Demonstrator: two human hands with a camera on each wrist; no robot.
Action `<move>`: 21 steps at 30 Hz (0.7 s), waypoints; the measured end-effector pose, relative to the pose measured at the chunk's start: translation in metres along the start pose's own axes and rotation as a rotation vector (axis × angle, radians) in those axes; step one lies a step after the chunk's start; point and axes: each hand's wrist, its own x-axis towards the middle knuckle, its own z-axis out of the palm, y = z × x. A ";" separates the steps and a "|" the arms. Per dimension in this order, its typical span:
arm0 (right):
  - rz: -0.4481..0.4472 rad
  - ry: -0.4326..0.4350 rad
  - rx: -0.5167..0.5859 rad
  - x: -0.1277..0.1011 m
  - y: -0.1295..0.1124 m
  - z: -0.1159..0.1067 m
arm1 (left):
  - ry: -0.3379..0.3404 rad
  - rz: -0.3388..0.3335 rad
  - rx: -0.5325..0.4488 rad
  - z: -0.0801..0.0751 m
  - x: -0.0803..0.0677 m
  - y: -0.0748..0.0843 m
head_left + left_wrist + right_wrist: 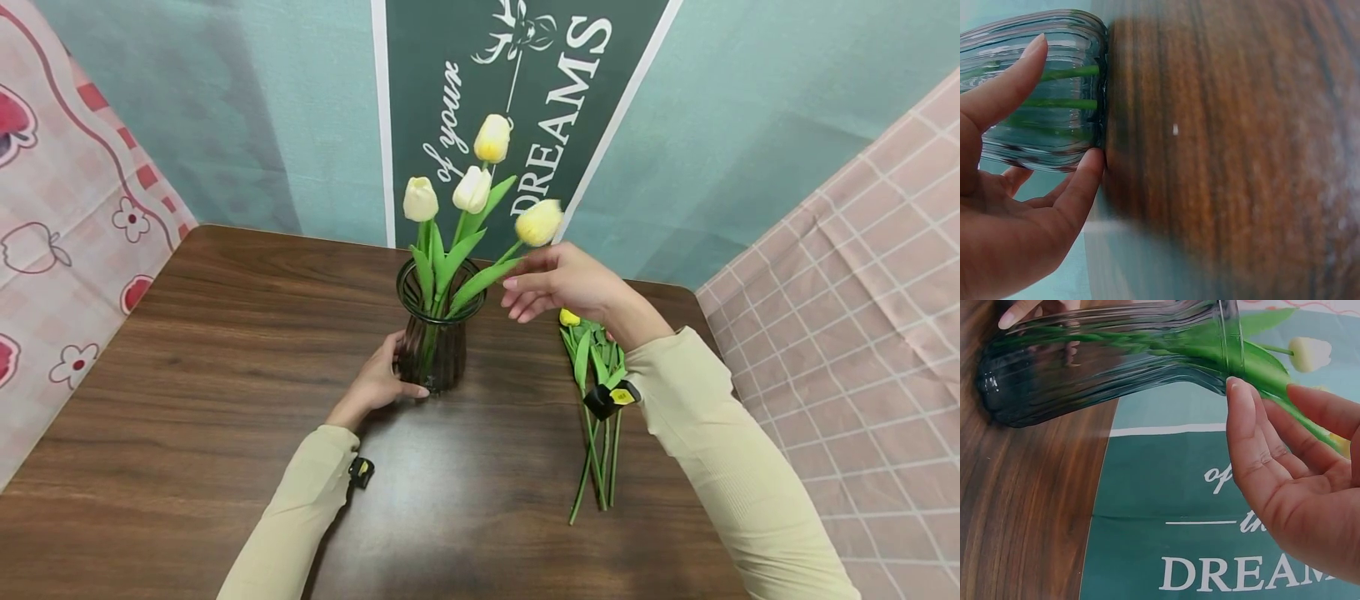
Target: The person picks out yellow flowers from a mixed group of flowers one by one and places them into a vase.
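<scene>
Scene: a person in cream sleeves arranges artificial tulips in a ribbed dark glass vase (437,350) on a wood-grain bench (225,375).
Left hand: the left hand (378,382) steadies the vase near its base, thumb and fingers curled against the ribbed glass; the left wrist view shows the fingertips (1034,47) pressed to the wall of the vase, green stems visible inside.
Right hand: the right hand (558,282) is raised just right of the vase mouth, guiding the stem of a yellow tulip (538,222) that leans out over the rim; in the right wrist view the fingers lie loosely around the stem and leaf, so the grip looks light and not a firm pinch.
Done: three pale tulips (471,187) stand upright in the vase, and the fourth has its stem in the mouth, as far as can be judged.
Left: a small bunch of tulip stems (596,417) lies on the bench to the right of the vase, partly under the right forearm, waiting its turn; their count cannot be told.
Backdrop: a green banner (525,100) with white lettering hangs behind the bench.
</scene>
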 end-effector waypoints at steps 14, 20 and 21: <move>-0.001 0.016 0.020 -0.008 0.015 -0.018 | 0.007 0.012 0.000 0.002 0.003 -0.002; 0.014 0.045 0.069 -0.010 0.026 -0.031 | 0.005 0.015 -0.005 0.002 0.003 -0.004; 0.018 0.054 0.068 -0.011 0.028 -0.033 | 0.005 0.017 -0.003 0.002 0.003 -0.004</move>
